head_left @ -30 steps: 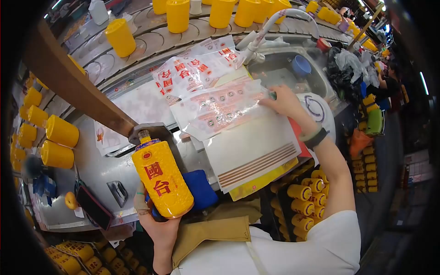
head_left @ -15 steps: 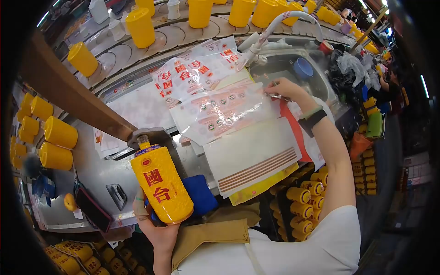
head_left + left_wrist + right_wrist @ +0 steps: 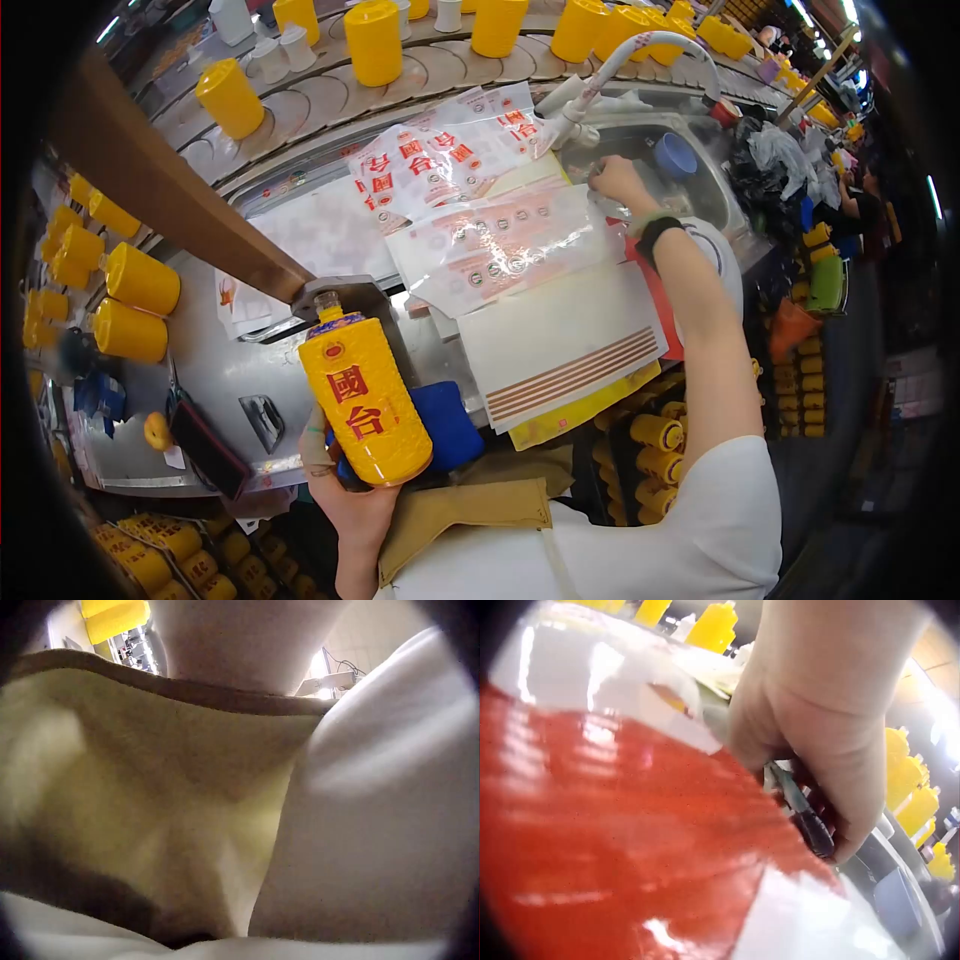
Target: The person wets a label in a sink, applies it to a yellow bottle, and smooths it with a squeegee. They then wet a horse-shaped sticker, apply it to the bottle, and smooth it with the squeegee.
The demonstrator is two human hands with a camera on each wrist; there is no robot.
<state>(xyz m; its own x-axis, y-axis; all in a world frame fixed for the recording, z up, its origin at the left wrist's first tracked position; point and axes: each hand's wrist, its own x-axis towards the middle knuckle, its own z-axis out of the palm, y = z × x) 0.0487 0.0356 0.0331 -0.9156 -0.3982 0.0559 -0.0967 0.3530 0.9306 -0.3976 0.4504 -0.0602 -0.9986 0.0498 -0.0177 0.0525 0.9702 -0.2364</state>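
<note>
A square-shouldered yellow bottle (image 3: pixel 367 400) with red characters leans in my left hand (image 3: pixel 345 505), which grips it low on its side and base. Its clear glass neck sits at a metal bracket (image 3: pixel 340 293) on the end of a brown post. My right hand (image 3: pixel 622 183) is at the sink's near edge, just beyond a printed sticker sheet (image 3: pixel 505 235). In the right wrist view its curled fingers pinch a slim tool (image 3: pixel 799 802), greenish with a dark end; its kind I cannot tell. The left wrist view shows mostly the tan apron (image 3: pixel 150 787) and white sleeve.
Sheets with red characters (image 3: pixel 440 150) lie behind the sticker sheet. A white board with brown stripes (image 3: pixel 570 340) is in front, beside a red sheet (image 3: pixel 655 290). A faucet (image 3: pixel 600 85) arches over the sink with a blue bowl (image 3: pixel 675 155). Yellow bottles (image 3: pixel 373 42) ride a conveyor behind.
My right hand has lifted from the sticker sheet's right edge and moved back toward the sink. Bottles on the conveyor have shifted left. My left hand still holds the yellow bottle in place.
</note>
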